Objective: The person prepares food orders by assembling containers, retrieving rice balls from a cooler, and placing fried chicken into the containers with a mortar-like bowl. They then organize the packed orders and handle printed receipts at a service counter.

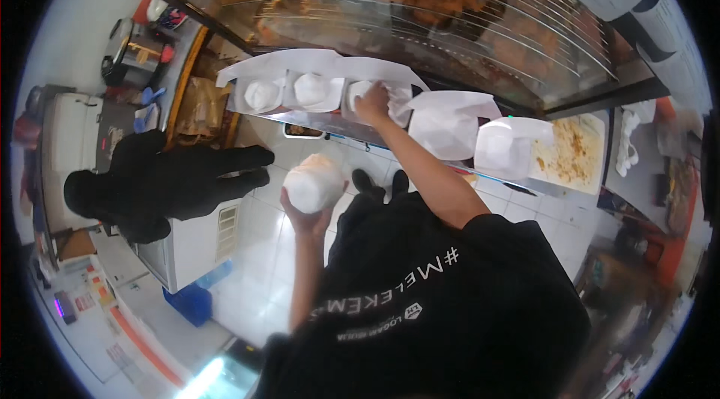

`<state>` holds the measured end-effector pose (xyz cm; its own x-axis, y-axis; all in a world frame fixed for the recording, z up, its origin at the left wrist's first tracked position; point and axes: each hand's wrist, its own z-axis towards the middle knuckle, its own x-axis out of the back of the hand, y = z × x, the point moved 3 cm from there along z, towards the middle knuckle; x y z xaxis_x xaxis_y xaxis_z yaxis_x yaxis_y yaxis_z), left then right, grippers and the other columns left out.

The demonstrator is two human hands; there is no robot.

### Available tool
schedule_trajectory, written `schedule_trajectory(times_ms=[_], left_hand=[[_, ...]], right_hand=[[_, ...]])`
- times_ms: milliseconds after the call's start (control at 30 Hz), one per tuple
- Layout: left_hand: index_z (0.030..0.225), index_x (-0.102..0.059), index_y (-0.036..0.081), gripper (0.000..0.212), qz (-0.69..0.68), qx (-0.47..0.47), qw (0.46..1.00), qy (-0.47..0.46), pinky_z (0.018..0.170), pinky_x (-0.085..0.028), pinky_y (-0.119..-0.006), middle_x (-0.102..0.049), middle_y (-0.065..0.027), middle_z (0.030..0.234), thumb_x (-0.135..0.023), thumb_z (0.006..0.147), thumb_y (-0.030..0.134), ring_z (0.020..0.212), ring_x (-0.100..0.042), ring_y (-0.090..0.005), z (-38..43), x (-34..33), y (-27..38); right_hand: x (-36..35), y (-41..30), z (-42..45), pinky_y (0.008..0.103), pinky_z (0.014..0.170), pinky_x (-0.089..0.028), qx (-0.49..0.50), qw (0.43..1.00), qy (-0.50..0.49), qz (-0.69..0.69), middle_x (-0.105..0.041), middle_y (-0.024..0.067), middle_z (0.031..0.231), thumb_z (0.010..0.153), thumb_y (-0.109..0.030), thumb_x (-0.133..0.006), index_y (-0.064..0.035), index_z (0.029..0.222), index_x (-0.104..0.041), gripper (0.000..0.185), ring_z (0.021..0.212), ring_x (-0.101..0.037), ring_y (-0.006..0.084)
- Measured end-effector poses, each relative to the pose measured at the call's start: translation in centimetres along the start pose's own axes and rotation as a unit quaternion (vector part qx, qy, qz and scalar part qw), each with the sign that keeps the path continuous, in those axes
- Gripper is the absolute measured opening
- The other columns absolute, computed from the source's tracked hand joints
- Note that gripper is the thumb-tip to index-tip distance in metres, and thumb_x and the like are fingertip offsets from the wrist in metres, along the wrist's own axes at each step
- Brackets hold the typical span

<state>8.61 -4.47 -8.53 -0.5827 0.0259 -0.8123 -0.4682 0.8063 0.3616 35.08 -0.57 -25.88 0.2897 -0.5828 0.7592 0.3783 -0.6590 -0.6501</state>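
My left hand (306, 216) is below the counter, wrapped around a white rounded bundle (312, 188) with a pale peach top; its contents cannot be made out. Over the counter, my right hand (373, 103) reaches into an open white paper box, its fingers at a white mound (359, 89). Whether the fingers grip the mound is hidden. Left of that hand, two more open boxes each hold a white dome-shaped mound, the far left one (262, 95) and its neighbour (310, 88). To the right stand two boxes lined with white paper, one nearer (444, 132) and one farther (502, 151).
A glass display case (360, 11) with wire racks and browned food rises behind the boxes. A crumb-strewn white tray (571, 151) sits at the counter's right end. On the left, a person in black (169, 185) stands near a white appliance (197, 247). Tiled floor (253, 269) lies below.
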Motion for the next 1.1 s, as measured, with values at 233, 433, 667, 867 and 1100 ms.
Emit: schedule_trajectory(times_ms=[233,433,667,867,1100], left_hand=[[0.140,-0.039,0.006,0.081,0.082,0.041,0.995,-0.027,0.110,-0.038,-0.052,-0.048,-0.0165,0.136,-0.068,0.078,0.049,0.129,-0.047,-0.0347,5.0,-0.1,-2.1],[0.138,-0.036,0.005,0.050,0.307,0.145,0.936,-0.097,0.098,-0.049,-0.040,-0.051,-0.0145,0.131,-0.060,0.097,0.020,0.117,-0.056,-0.0247,8.8,-4.1,-9.6],[0.128,-0.047,0.000,0.048,0.444,0.154,0.871,-0.144,0.090,-0.050,-0.035,-0.057,-0.0131,0.122,-0.068,0.093,0.026,0.108,-0.058,-0.0205,16.0,-2.2,-21.1],[0.127,-0.054,-0.001,0.048,0.774,-0.052,0.601,-0.191,0.101,-0.042,-0.040,-0.058,-0.0193,0.123,-0.071,0.086,0.017,0.118,-0.054,-0.0290,19.8,-1.8,-23.8],[0.135,-0.049,-0.001,0.057,0.862,-0.275,0.363,-0.223,0.110,-0.032,-0.048,-0.053,-0.0259,0.131,-0.068,0.082,0.011,0.124,-0.047,-0.0432,16.5,-1.6,-23.6]], right_hand=[[17.5,-4.7,-10.5,0.0362,0.093,-0.048,-0.064,0.797,-0.382,0.464,-0.057,0.0117,0.126,0.092,-0.027,-0.068,-0.0022,0.131,-0.050,0.050,0.111,-0.057,0.0261],[23.7,4.0,-13.5,0.0293,0.090,-0.048,-0.177,0.808,-0.289,0.482,-0.058,0.0058,0.111,0.079,-0.009,-0.079,-0.0029,0.122,-0.052,0.051,0.106,-0.057,0.0162],[33.2,16.6,-14.5,0.0348,0.089,-0.052,-0.290,0.889,0.013,0.354,-0.064,0.0140,0.111,0.071,-0.012,-0.082,0.0073,0.124,-0.051,0.064,0.101,-0.063,0.0238],[31.8,26.3,-8.2,0.0396,0.103,-0.044,-0.204,0.964,-0.169,0.015,-0.053,0.0257,0.135,0.061,-0.053,-0.082,0.0052,0.131,-0.053,0.096,0.124,-0.053,0.0356],[31.4,27.0,-8.9,0.0445,0.098,-0.045,-0.064,0.979,-0.163,-0.101,-0.061,0.0198,0.122,0.075,-0.043,-0.074,-0.0005,0.112,-0.063,0.057,0.118,-0.055,0.0341]])
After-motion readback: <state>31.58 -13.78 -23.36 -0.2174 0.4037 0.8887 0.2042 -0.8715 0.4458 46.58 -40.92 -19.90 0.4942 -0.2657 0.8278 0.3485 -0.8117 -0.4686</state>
